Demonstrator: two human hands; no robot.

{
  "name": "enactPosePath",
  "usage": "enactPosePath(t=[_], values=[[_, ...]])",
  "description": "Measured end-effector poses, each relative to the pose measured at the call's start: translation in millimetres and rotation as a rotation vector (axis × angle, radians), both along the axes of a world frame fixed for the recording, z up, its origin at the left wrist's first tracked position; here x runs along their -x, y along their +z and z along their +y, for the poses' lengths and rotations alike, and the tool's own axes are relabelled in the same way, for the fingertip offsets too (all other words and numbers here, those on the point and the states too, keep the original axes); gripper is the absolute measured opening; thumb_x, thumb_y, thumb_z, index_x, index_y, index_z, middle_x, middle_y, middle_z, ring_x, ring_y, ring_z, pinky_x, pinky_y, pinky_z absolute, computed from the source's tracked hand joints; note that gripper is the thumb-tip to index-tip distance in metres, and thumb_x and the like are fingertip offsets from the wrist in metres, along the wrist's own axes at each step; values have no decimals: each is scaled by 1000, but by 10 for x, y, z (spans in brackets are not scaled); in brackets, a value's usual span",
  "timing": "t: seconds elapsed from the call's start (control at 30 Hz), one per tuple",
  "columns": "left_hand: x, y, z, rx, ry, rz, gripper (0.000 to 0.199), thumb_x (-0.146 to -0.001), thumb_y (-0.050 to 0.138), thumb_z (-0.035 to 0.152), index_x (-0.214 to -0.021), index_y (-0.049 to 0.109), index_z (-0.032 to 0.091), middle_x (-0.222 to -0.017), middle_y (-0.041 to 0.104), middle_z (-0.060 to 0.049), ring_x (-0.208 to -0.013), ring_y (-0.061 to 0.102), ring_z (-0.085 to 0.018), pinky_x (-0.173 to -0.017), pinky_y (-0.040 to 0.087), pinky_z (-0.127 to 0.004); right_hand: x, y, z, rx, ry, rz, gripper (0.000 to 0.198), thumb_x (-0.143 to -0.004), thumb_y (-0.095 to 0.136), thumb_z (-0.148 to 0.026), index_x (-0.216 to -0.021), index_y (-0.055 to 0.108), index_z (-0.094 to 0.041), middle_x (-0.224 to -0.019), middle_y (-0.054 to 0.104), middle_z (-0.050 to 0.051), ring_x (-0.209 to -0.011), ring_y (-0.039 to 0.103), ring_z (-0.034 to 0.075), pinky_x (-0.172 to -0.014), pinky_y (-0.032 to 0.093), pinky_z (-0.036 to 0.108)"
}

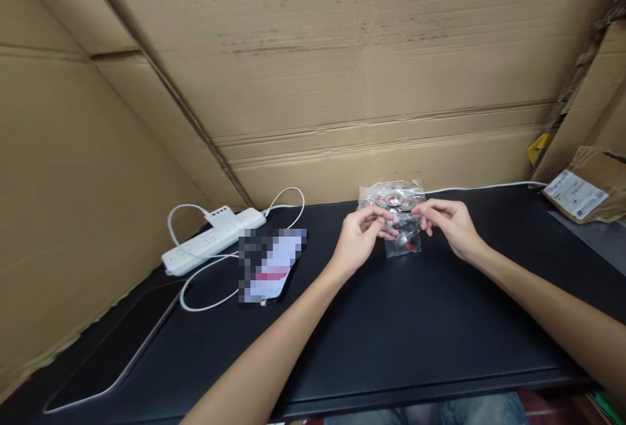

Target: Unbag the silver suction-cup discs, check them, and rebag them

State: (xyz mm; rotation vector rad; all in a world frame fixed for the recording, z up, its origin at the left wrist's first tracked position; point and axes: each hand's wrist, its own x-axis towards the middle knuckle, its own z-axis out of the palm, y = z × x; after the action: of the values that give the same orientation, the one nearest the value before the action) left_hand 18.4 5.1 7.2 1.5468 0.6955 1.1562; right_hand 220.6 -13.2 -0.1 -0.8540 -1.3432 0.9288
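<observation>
Several small clear plastic bags (391,195) lie overlapped near the back of the black table, with round silvery pieces and red marks showing through the film. My left hand (359,237) comes at them from the left, its thumb and fingers pinched on the edge of the front bag (405,244). From the right, my right hand (447,223) pinches the film on the other side with thumb and forefinger. The fingertips of both hands partly cover the bags, and the exact edge each one grips is hard to see.
Left of my hands lie a phone (281,265), partly blurred, a white power strip (212,242) with looping white cables, and a dark tablet-like slab (117,347). A torn brown package (587,184) sits at the right. Cardboard walls (342,73) enclose the table (415,327).
</observation>
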Motion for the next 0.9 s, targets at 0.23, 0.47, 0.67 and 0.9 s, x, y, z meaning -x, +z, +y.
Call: enactPosePath(t=[0.23,0.47,0.67,0.9], values=[[-11,-46,17,-15,0,-11,20,-83,69,28,-94,61,14,-78,67,-4,-69,71,-18,-67,61,-32,17,-46,30,14,-38,-53,19,-75,78,-31,-85,74,-16,-71,65,3,-56,53,11,-46,41,24],[-10,-52,17,-22,11,8,27,-86,66,29,-108,60,14,-86,71,-6,-69,71,-17,-71,62,-35,10,-85,64,-31,-13,-85,22,-77,75,-30,-94,70,-17,-76,63,3,-58,54,11,-46,44,24],[-1,-79,31,-17,62,152,25,-82,71,32,-97,67,13,-72,70,-4,-63,69,-17,-63,59,-31,19,-83,44,-24,-6,-126,22,-78,74,-33,-93,70,-17,-82,65,5,-59,54,11,-46,44,25],[1,-76,10,-71,14,170,18,-85,66,31,-82,70,14,-70,71,-5,-62,67,-15,-64,56,-28,23,-90,39,-44,-6,-226,29,-77,76,-34,-102,69,-20,-89,67,5,-77,62,17,-68,53,31]])
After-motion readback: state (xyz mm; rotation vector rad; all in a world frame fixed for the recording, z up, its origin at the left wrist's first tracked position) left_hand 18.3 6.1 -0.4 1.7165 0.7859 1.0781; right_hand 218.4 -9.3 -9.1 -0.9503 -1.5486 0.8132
